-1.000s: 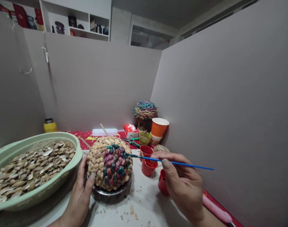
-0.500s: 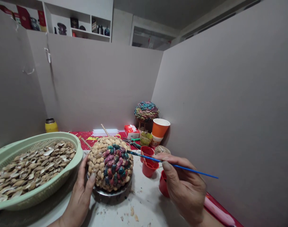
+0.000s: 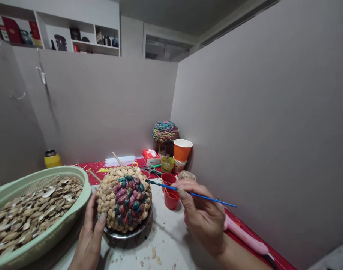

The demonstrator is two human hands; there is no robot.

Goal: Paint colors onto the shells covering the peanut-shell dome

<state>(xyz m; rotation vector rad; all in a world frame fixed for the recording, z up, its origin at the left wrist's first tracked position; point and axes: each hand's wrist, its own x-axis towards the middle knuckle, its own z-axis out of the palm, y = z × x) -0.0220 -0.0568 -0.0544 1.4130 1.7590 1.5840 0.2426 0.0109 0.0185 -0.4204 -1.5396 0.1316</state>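
Note:
A dome covered in peanut-like shells rests in a shallow metal dish. Its front carries a patch painted pink, red, teal and dark blue; the rest is plain tan. My left hand presses against the dome's lower left side, thumb and fingers apart, some fingers hidden behind it. Pinched in my right hand is a thin blue paintbrush, its dark tip just right of the painted patch, near the dome's upper right side. Red cups stand behind the brush.
A green basket of shells fills the left. Behind are a yellow jar, a tissue pack, a multicoloured dome and an orange cup. A pink tool lies right; grey panels surround the table.
The view has shifted, so most things sit further left in it. My right hand and the brush have come slightly nearer the dome. My left hand keeps its place on it.

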